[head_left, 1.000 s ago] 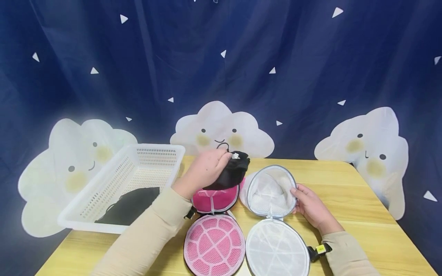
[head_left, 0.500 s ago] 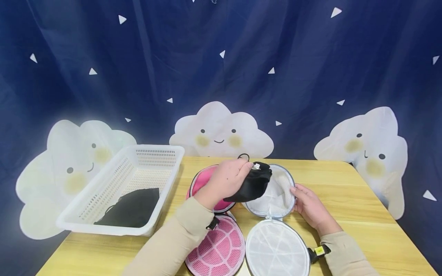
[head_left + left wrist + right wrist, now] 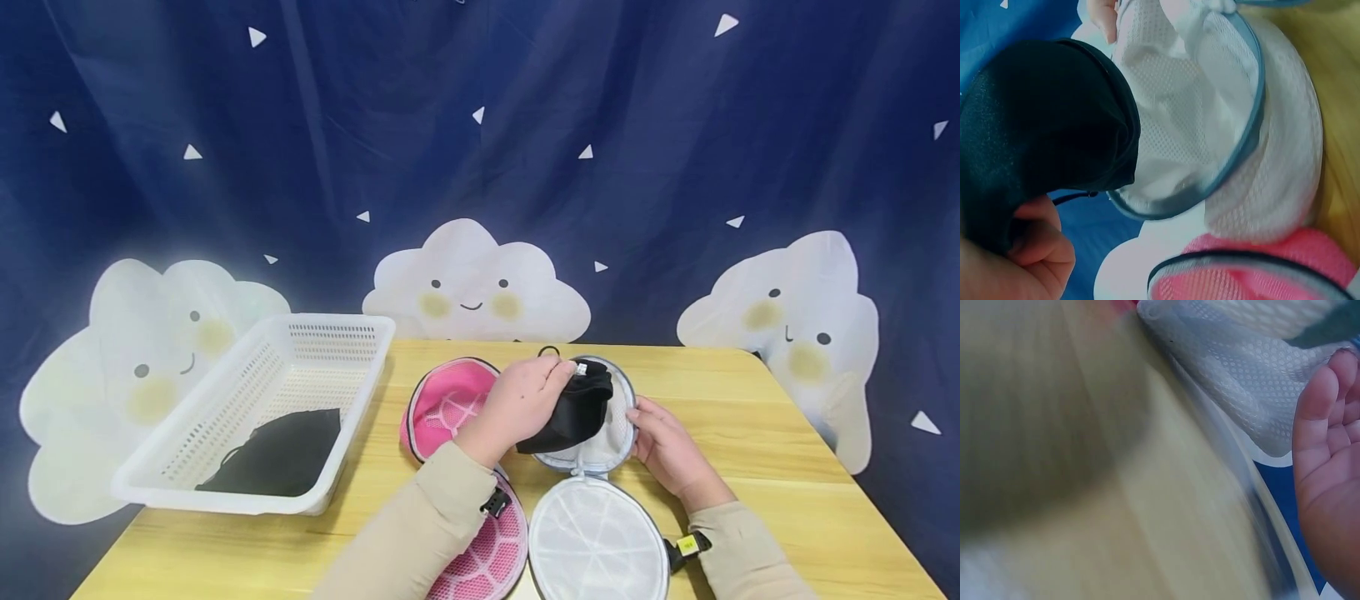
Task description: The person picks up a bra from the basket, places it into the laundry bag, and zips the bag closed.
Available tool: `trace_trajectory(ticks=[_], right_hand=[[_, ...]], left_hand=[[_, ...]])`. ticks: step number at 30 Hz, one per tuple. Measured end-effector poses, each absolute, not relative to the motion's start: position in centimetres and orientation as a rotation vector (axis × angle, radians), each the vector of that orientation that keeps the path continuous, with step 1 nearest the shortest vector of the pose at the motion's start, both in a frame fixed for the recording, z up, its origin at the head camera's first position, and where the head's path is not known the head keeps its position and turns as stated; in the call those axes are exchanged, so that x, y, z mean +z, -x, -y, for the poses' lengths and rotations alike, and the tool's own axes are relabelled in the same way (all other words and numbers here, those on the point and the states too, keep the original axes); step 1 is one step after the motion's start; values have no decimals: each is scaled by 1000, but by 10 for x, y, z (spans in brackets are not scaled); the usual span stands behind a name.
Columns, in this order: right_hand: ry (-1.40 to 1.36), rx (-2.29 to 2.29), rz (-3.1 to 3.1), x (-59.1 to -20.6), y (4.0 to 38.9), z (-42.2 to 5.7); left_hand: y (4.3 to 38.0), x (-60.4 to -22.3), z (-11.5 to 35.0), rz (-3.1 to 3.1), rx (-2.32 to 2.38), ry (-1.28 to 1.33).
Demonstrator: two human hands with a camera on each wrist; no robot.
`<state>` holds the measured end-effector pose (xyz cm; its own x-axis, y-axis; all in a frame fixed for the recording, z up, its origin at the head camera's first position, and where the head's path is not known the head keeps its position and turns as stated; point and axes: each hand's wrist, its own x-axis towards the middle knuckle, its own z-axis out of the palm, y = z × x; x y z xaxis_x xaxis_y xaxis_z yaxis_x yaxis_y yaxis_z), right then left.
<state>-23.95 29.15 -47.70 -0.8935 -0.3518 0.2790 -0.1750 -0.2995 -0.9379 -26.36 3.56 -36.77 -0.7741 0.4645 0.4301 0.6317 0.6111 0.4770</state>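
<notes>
My left hand (image 3: pixel 522 406) pinches a folded black cloth item (image 3: pixel 576 412) with a thin cord loop and a small white tag. It hangs over the mouth of a white mesh laundry bag (image 3: pixel 621 427), hiding part of the opening. In the left wrist view the black cloth (image 3: pixel 1054 119) looks rounded and smooth, beside the bag's grey-blue rim. My right hand (image 3: pixel 670 448) holds that rim on its right side, thumb on the near face. The white bag's round lid (image 3: pixel 598 537) lies folded down toward me. Left of it stands a pink mesh laundry bag (image 3: pixel 438 404), also unzipped.
A white perforated basket (image 3: pixel 378 379) stands at the left, with more black cloth (image 3: pixel 277 454) inside. The pink bag's lid (image 3: pixel 491 560) lies in front, partly under my left sleeve. Behind the wooden table (image 3: pixel 780 433) hangs a dark blue curtain (image 3: pixel 637 125) with clouds.
My left hand has carried the black cloth rightward from above the pink bag to the white bag's mouth. The right hand stays at the white rim.
</notes>
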Motion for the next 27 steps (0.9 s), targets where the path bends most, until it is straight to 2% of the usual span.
trace_trajectory(ticks=[12, 27], right_hand=[[724, -2352, -1730, -475, 239, -287], [657, -2384, -1705, -477, 240, -283]], left_hand=[[258, -380, -57, 2756, -996, 711], [260, -398, -74, 2848, -868, 744]])
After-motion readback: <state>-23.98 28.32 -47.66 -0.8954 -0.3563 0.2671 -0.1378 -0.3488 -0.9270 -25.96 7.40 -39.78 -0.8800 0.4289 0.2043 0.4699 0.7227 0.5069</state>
